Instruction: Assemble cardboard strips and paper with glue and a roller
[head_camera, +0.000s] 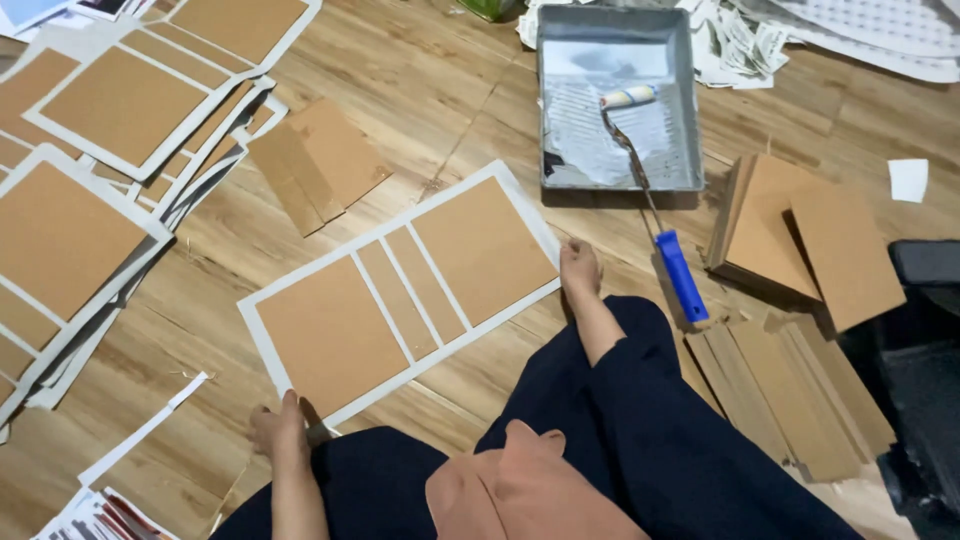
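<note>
I sit on the wooden floor (440, 110) in dark trousers, and a white sheet with brown cardboard panels stuck to it (400, 290) lies flat in front of me, turned at a slant. My left hand (280, 430) rests at its near corner, fingers (290, 405) laid flat and fairly close together on the edge; I cannot tell whether they pinch the sheet or only press on it. My right hand (580, 268) touches the far right edge of the same sheet, fingers pointing away from me and held close together, again pressing more than gripping as far as I can see. Just beyond that hand lies a paint roller with a blue handle (682, 275), its head resting in a grey paint tray (680, 110) smeared with white. To the left a pile of finished sheets (100, 150) overlaps itself, and a loose piece of cardboard (320, 160) lies between that pile and my sheet. To the right, stacks of plain cardboard pieces (800, 240) sit near my knee.
</note>
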